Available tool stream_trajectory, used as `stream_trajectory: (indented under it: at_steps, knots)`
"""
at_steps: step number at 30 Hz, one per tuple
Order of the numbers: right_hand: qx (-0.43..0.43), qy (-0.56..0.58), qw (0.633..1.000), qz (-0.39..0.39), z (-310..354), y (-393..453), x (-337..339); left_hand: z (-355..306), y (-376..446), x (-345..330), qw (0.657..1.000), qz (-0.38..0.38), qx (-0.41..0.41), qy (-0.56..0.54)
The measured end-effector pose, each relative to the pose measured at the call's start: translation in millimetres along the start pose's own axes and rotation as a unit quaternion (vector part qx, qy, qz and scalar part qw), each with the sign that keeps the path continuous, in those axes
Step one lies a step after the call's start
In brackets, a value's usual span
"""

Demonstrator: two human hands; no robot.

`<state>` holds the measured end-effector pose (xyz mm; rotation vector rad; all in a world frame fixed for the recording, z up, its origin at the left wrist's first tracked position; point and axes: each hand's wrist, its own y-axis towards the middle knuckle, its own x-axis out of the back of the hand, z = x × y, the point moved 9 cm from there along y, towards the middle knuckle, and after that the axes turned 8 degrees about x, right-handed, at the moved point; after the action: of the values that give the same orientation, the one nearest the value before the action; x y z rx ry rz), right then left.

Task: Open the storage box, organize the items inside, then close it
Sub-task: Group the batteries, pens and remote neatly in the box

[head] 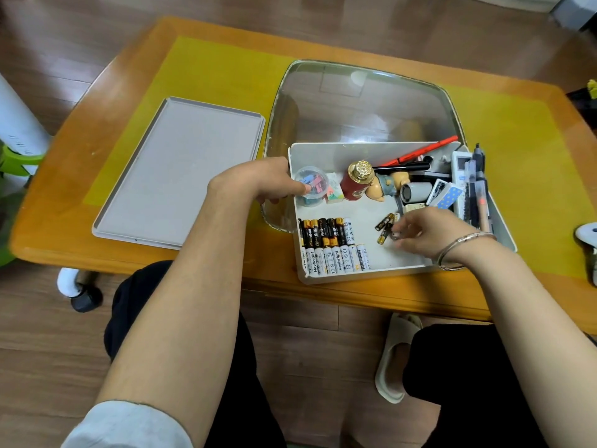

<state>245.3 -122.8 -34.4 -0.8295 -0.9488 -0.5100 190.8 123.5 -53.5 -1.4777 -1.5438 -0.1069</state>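
The white storage box (323, 150) stands open on the table's near right part. Its grey lid (181, 176) lies flat to the left. My left hand (268, 181) grips the box's left wall, thumb inside next to a clear tub of coloured clips (311, 185). My right hand (433, 232) reaches into the box and pinches small black-and-gold batteries (384, 226). Rows of larger batteries (332, 247) lie side by side along the front left. A red bottle with a gold cap (355, 181), a toy figure (386, 185), pens (420, 153) and a remote (460, 169) fill the back and right.
A glass panel (361, 101) set in the yellow-topped wooden table (210, 69) lies behind and under the box. A slipper (395, 357) rests on the floor between my knees. A white and green object (16, 130) stands at the left edge.
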Motion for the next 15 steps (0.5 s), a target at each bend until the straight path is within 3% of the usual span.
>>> stream_trajectory:
  at_steps: [8, 15]
  knots:
    - [-0.073, -0.061, 0.993, 0.072, -9.7, -10.3, -16.0, -0.2, -0.2, -0.7, 1.0, 0.001, -0.002, 0.005]
    - [-0.098, -0.047, 0.994, 0.026, -7.0, 1.1, -28.2, -0.4, 0.7, -4.2, 1.0, -0.002, -0.003, 0.009]
